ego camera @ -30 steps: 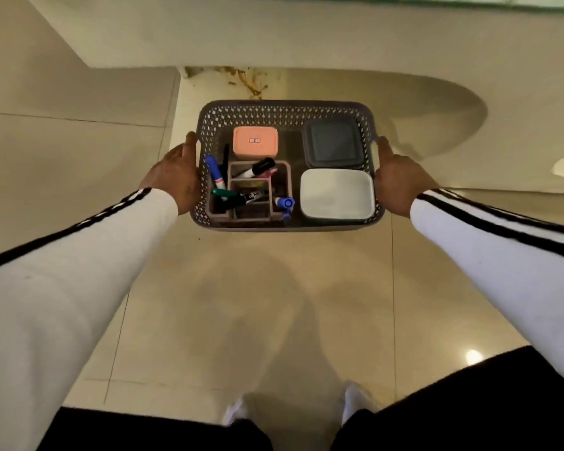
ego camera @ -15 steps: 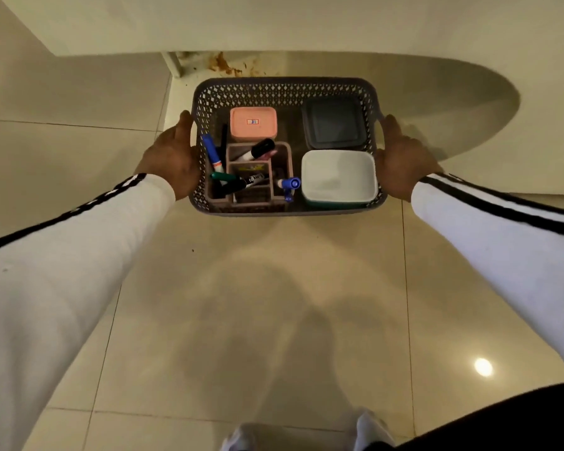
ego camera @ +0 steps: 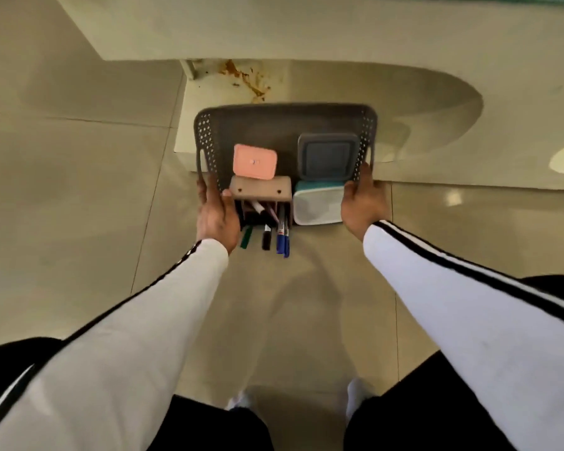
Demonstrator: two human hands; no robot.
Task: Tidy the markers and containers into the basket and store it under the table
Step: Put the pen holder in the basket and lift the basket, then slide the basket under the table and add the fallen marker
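A grey perforated basket [ego camera: 274, 125] hangs low over the floor, tipped steeply so that its inner floor faces me. My left hand [ego camera: 215, 216] grips its left side and my right hand [ego camera: 363, 203] grips its right side. Inside, a pink lidded container [ego camera: 254, 161] and a dark grey lidded container [ego camera: 328, 156] lie above a brown organiser [ego camera: 260, 189] and a white container with a teal rim [ego camera: 318, 203]. Several markers [ego camera: 282, 237] stick out of the organiser toward me, among them a green one [ego camera: 246, 237] and a black one [ego camera: 266, 239].
The pale table top [ego camera: 306, 27] spans the upper frame just beyond the basket, with a white table leg [ego camera: 189, 68] and a brown stain [ego camera: 241, 76] on the floor under it. Beige floor tiles lie all around. My shoes [ego camera: 238, 402] stand below.
The basket has tipped from level to steeply tilted toward me, and its contents have slid to the near end with markers poking out. Both hands still hold its sides.
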